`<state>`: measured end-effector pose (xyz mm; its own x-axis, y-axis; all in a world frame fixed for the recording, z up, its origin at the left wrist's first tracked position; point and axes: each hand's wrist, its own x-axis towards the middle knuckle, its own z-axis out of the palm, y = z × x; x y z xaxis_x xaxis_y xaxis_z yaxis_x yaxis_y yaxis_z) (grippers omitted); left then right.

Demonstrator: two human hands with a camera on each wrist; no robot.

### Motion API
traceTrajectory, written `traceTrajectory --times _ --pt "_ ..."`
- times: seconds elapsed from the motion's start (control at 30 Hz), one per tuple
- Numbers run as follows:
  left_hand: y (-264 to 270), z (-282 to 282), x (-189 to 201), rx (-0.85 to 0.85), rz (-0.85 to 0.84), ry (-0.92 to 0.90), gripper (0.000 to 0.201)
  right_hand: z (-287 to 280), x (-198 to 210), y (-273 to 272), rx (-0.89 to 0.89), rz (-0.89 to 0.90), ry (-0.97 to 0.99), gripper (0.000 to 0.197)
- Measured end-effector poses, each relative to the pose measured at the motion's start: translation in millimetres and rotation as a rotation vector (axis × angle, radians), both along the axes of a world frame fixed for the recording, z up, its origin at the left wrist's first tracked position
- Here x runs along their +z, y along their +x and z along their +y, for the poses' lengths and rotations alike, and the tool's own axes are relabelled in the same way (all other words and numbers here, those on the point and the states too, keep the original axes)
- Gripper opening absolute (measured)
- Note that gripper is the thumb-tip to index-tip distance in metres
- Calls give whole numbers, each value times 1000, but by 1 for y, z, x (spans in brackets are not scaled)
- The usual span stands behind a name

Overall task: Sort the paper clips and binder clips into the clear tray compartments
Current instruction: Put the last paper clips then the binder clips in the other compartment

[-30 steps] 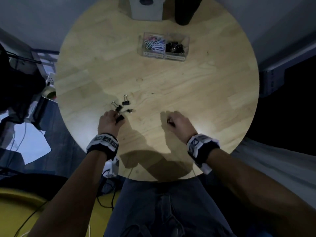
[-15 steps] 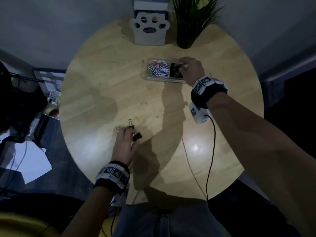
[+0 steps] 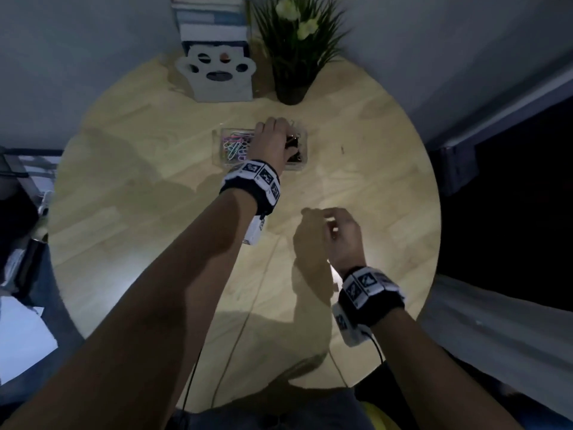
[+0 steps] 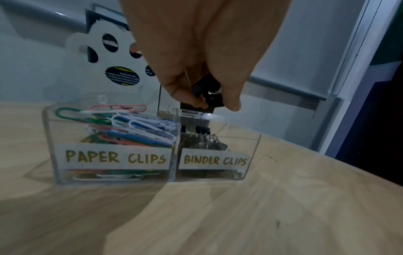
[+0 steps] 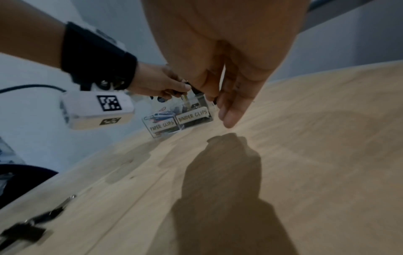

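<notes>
A clear two-compartment tray [image 4: 54, 155] stands at the back middle of the round wooden table [image 3: 124, 212]. Its left part, labelled PAPER CLIPS, holds coloured paper clips [image 4: 122, 127]. The right part, labelled BINDER CLIPS, holds black binder clips [image 4: 202, 143]. My left hand [image 4: 207, 101] hovers just above the right part and pinches a few black binder clips [image 4: 212, 98]. In the head view this hand [image 3: 288, 131] covers the tray's middle. My right hand [image 3: 325, 221] hangs over the table's middle with loosely curled fingers and nothing in it. Loose binder clips [image 5: 21, 231] lie blurred on the table.
A white paw-shaped holder [image 3: 217, 76] and a potted plant [image 3: 294, 57] stand behind the tray, with stacked books [image 3: 214, 23] further back. Thin cables [image 3: 257, 293] run over the table's near part. The table's right edge [image 3: 434, 212] drops to a dark floor.
My left hand left the loose clips at the near left and carried binder clips to the tray. My right hand drew back from the tray to the table's middle.
</notes>
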<state>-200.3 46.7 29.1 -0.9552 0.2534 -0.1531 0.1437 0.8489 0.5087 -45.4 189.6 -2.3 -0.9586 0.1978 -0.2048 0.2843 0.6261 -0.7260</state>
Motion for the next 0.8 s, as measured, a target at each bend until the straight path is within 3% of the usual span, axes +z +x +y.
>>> traceTrajectory --times 0.1,0.2,0.27,0.5,0.63,0.73,0.8 --pt "4 -3 -4 -34 -12 7 46 -6 1 2 21 -11 -11 29" --pt "32 -29 -5 44 115 102 35 -17 3 -2 53 -17 -6 29" --pt "62 -61 -13 112 167 71 26 -27 4 -5 120 -33 1 29" --pt "193 -172 -58 435 -74 -117 33 -87 3 -11 507 -110 94 27" --pt "235 -178 -63 619 -183 10 54 -129 6 -13 726 -130 190 32" --pt "242 -168 -65 630 -167 102 68 -160 6 -12 884 -135 274 41" --pt "241 -163 -70 618 -173 123 65 -176 2 -8 1003 -138 341 45"
